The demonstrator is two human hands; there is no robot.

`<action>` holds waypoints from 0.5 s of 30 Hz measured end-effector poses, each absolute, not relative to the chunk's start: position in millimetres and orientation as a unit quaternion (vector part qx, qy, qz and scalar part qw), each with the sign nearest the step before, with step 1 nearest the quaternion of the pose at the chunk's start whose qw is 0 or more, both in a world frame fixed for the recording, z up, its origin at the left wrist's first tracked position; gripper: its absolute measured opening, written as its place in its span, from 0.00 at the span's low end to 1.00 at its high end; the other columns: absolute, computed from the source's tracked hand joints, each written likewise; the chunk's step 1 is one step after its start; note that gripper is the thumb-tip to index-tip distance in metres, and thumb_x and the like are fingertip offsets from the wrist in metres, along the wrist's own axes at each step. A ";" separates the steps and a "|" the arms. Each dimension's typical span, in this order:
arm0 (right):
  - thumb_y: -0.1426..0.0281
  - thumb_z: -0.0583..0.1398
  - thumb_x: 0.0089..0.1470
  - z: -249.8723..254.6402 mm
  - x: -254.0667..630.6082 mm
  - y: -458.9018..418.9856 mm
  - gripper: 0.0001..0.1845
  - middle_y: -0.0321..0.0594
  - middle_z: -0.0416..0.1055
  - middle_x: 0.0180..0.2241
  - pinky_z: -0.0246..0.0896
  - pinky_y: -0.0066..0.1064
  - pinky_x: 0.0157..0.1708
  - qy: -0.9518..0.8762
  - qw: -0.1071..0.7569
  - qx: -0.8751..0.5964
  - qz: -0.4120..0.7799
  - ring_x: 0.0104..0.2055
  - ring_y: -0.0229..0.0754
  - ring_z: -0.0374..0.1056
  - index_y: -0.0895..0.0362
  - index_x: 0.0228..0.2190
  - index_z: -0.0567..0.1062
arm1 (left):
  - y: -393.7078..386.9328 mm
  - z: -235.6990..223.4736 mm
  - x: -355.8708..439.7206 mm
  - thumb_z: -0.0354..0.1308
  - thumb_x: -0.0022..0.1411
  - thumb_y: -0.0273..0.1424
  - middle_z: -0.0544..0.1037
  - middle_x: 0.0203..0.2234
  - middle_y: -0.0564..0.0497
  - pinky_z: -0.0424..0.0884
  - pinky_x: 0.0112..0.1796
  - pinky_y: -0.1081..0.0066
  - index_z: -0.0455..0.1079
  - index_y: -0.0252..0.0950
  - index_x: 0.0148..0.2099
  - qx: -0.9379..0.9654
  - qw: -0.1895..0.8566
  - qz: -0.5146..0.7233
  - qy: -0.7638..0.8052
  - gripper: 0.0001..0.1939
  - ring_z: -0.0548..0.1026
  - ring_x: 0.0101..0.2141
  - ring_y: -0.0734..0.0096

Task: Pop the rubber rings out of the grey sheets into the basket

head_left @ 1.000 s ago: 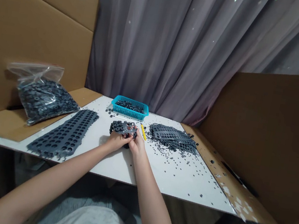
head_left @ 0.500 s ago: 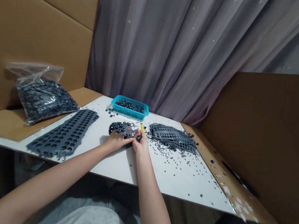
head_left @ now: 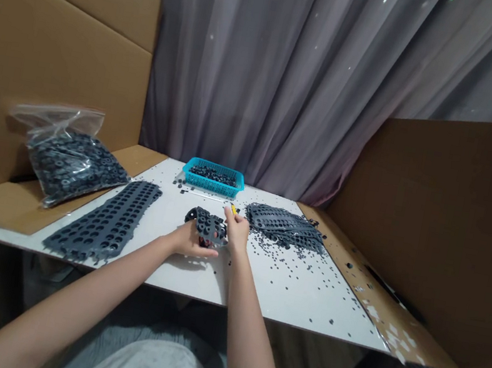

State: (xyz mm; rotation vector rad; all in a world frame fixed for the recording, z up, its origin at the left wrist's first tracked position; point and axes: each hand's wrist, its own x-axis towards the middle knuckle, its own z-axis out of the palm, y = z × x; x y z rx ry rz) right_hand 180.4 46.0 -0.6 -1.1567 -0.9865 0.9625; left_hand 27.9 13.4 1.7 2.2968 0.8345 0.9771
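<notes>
My left hand (head_left: 186, 241) holds a curled dark grey perforated sheet (head_left: 208, 223) above the middle of the white table. Its thumb stretches out to the right beneath the sheet. Small round pieces sit in the sheet's holes. My right hand (head_left: 237, 231) is closed just right of the sheet. A yellow stick-like thing (head_left: 234, 209) shows at the top of that fist, mostly hidden by the fingers. Whether the right fingers touch the sheet is unclear.
A long perforated sheet (head_left: 111, 217) lies at left, beside a clear bag (head_left: 75, 163) of dark rings. Behind stands a blue basket (head_left: 212, 186) of dark pieces. More stacked sheets (head_left: 286, 226) lie at right among scattered bits. Cardboard walls (head_left: 449, 220) flank the table.
My right hand has come away from beneath the sheet, up and slightly right. The left hand has tilted the sheet, and its thumb now points right.
</notes>
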 end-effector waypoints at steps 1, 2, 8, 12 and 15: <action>0.58 0.65 0.39 -0.9 180.5 44.3 0.23 0.25 0.50 0.07 0.46 0.24 0.15 -0.446 0.604 -0.508 0.422 0.13 0.31 0.48 0.55 0.11 0.60 | 14.2 1.2 26.4 0.63 0.46 0.39 0.77 0.27 0.48 0.68 0.38 0.62 0.74 0.40 0.31 0.858 0.226 0.354 0.296 0.10 0.74 0.32 0.57; 0.57 0.66 0.38 -1.1 180.3 43.1 0.24 0.26 0.51 0.07 0.47 0.25 0.15 -0.458 0.581 -0.507 0.443 0.13 0.32 0.50 0.55 0.10 0.61 | 15.3 0.5 25.1 0.63 0.46 0.39 0.77 0.27 0.47 0.68 0.38 0.61 0.74 0.40 0.32 0.864 0.212 0.353 0.290 0.11 0.74 0.32 0.56; 0.53 0.62 0.40 4.2 169.8 39.4 0.22 0.29 0.60 0.11 0.38 0.23 0.13 -0.486 0.523 -0.445 0.540 0.12 0.30 0.51 0.57 0.15 0.63 | 22.5 -7.5 20.2 0.67 0.41 0.39 0.78 0.34 0.45 0.66 0.45 0.55 0.75 0.39 0.37 0.769 0.357 0.448 0.286 0.18 0.74 0.39 0.51; 0.51 0.59 0.44 7.7 157.0 32.6 0.23 0.28 0.58 0.13 0.44 0.24 0.15 -0.522 0.573 -0.389 0.498 0.14 0.31 0.53 0.56 0.17 0.60 | 31.2 -15.4 24.0 0.65 0.42 0.46 0.78 0.28 0.45 0.69 0.39 0.60 0.74 0.35 0.32 0.606 0.509 0.529 0.307 0.20 0.75 0.33 0.57; 0.53 0.55 0.49 7.0 152.9 27.4 0.22 0.30 0.59 0.15 0.50 0.26 0.20 -0.617 0.578 -0.370 0.386 0.18 0.34 0.56 0.56 0.16 0.61 | 39.8 -18.4 29.6 0.60 0.47 0.51 0.75 0.21 0.48 0.69 0.31 0.66 0.72 0.34 0.27 0.531 0.533 0.560 0.347 0.22 0.73 0.25 0.64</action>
